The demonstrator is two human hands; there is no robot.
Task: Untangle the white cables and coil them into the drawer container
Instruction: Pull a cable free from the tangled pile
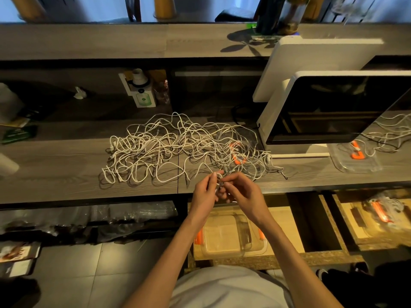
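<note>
Both forearms reach up from the bottom edge, and the left hand (205, 190) and right hand (241, 192) meet just off the counter (66, 165) edge, each grip pinched on a strand of cable, though what passes between the fingertips is too small to make out. White cables (178, 150) sprawl in one loose tangled heap across the counter, half burying a clear lid with orange clips (239, 152). Below the hands, the clear container (224, 238) sits in the open drawer (289, 227), partly hidden by the wrists.
</note>
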